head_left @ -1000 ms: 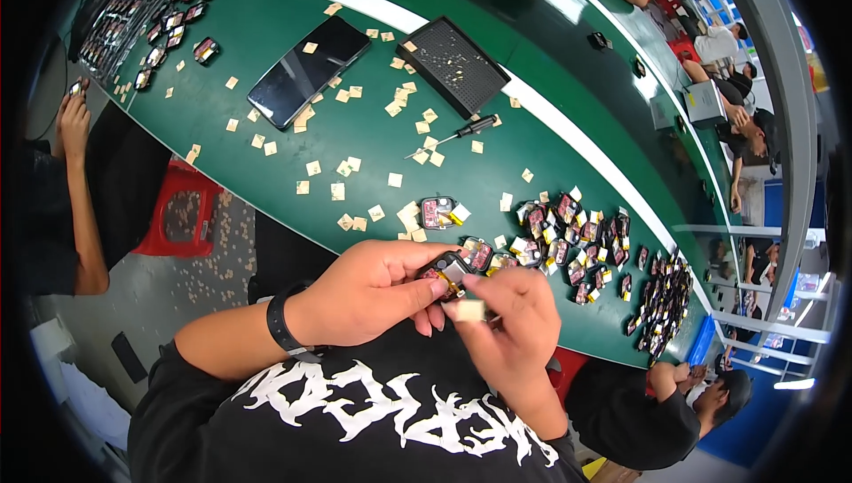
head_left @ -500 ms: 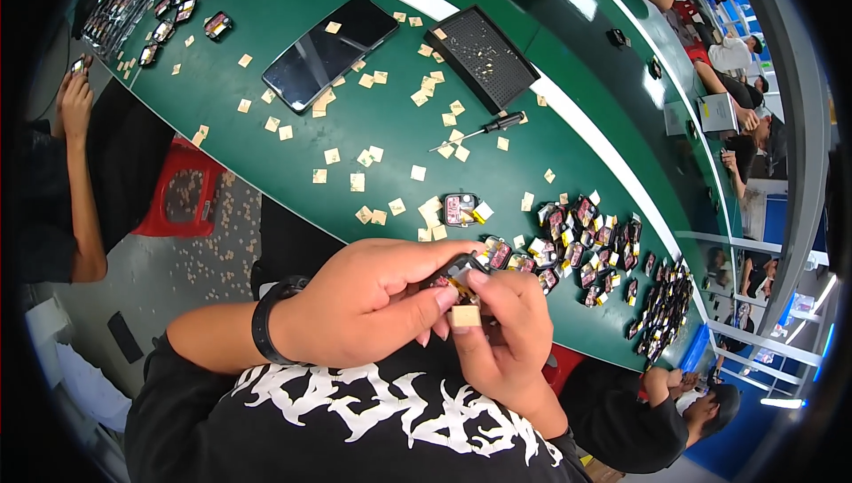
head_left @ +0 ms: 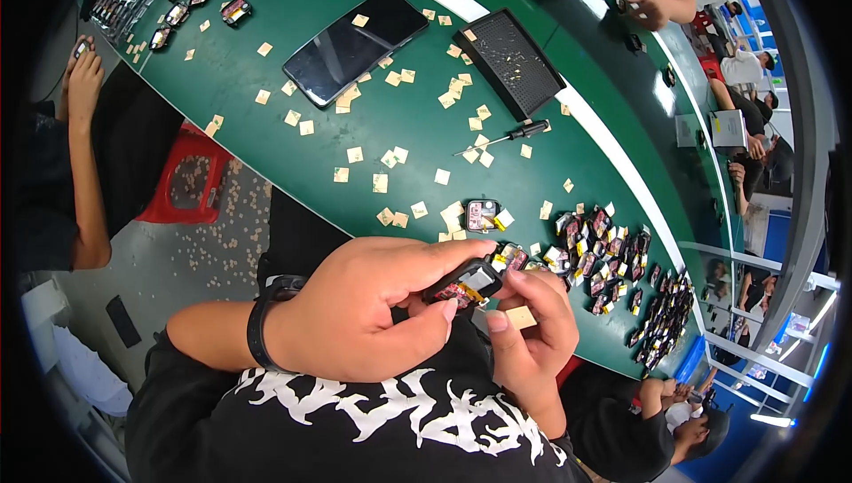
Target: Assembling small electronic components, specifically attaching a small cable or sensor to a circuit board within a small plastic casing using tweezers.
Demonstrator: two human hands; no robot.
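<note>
My left hand (head_left: 373,310) is closed round a small black electronic device (head_left: 467,282), gripping it between thumb and forefinger. Its case is open on the upper side, with pink, silver and yellow parts showing. Just to the right, my right hand (head_left: 540,328) pinches a small beige paper square (head_left: 521,316) between thumb and fingers. The square is apart from the device. Beyond my hands, a similar open device (head_left: 485,214) lies on the green table (head_left: 293,164), and more sit close behind my right fingers.
Many similar devices (head_left: 603,257) are heaped at the right. Loose beige squares surround a dark phone (head_left: 355,48), a screwdriver (head_left: 510,135) and a black tray (head_left: 512,66). Red stools (head_left: 186,177) stand beside the table. Other people sit at left and right.
My right hand has moved right, away from the device, carrying the beige square with it. The device in my left hand is now more exposed. The whole view has shifted slightly.
</note>
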